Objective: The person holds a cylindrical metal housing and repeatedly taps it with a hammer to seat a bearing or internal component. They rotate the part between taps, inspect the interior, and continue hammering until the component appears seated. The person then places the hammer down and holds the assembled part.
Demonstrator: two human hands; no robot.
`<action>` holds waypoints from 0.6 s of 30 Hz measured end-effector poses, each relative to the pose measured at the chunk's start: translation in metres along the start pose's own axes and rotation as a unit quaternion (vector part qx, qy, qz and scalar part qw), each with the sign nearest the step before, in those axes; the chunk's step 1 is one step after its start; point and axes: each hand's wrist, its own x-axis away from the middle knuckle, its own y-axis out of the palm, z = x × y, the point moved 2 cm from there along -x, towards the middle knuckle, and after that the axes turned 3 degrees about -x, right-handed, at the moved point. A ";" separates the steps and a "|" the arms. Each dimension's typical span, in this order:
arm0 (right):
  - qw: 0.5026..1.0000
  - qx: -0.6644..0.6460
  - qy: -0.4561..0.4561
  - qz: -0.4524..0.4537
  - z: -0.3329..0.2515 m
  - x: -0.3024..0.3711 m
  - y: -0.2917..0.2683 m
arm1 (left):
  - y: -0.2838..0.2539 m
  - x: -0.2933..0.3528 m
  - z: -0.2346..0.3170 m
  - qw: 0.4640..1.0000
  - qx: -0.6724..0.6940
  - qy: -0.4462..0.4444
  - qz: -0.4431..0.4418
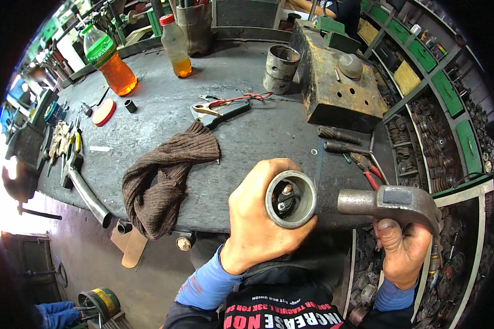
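Note:
My left hand (255, 219) grips a grey metal cylinder housing (291, 199), its open end facing up with small parts visible inside. My right hand (403, 249) holds a steel hammer (389, 203) by its neck; the hammer's round face rests against the right side of the cylinder. Both hands are at the near edge of a dark metal workbench (258, 126). Blue sleeves cover both forearms.
A brown knitted cloth (162, 175) lies left of my hands. Pliers with red handles (368, 167), bolts (340, 134), a second metal sleeve (281, 68), a rusty block (337, 77), two bottles of orange liquid (112, 60), a pipe (90, 197) and shelves of parts (433, 126) surround the bench.

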 end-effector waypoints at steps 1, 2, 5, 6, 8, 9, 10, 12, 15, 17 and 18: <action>1.000 0.003 0.013 0.003 0.005 0.002 -0.003 | 0.000 0.001 0.001 1.000 -0.021 0.000 0.017; 1.000 0.009 0.015 0.002 0.008 0.002 -0.005 | 0.000 0.002 0.002 0.999 -0.039 0.003 0.034; 0.999 0.028 0.027 0.000 0.017 0.004 -0.011 | 0.002 0.009 -0.005 0.998 -0.035 -0.007 0.048; 0.999 0.029 0.030 -0.005 0.018 0.003 -0.011 | 0.003 0.010 -0.006 0.998 -0.038 -0.007 0.053; 0.999 0.033 0.035 -0.014 0.021 0.001 -0.012 | 0.005 0.011 -0.009 0.996 -0.050 -0.043 0.062; 0.999 0.020 0.041 -0.020 0.020 0.000 -0.010 | 0.005 0.011 -0.010 0.994 -0.056 -0.060 0.066; 0.999 0.011 0.032 -0.027 0.019 -0.002 -0.008 | 0.006 0.012 -0.012 0.995 -0.047 -0.067 0.063; 0.999 -0.004 -0.002 -0.045 0.017 -0.008 -0.003 | 0.006 0.015 -0.017 0.995 -0.027 -0.080 0.059; 0.994 -0.064 0.022 -0.080 0.001 -0.017 0.012 | 0.004 0.012 -0.017 0.996 -0.021 -0.059 0.059; 0.986 0.018 -0.073 -0.146 -0.003 -0.031 0.011 | 0.005 0.013 -0.018 0.997 -0.009 -0.054 0.062; 0.976 0.053 -0.124 -0.171 -0.006 -0.039 0.010 | 0.005 0.013 -0.019 0.996 -0.004 -0.054 0.065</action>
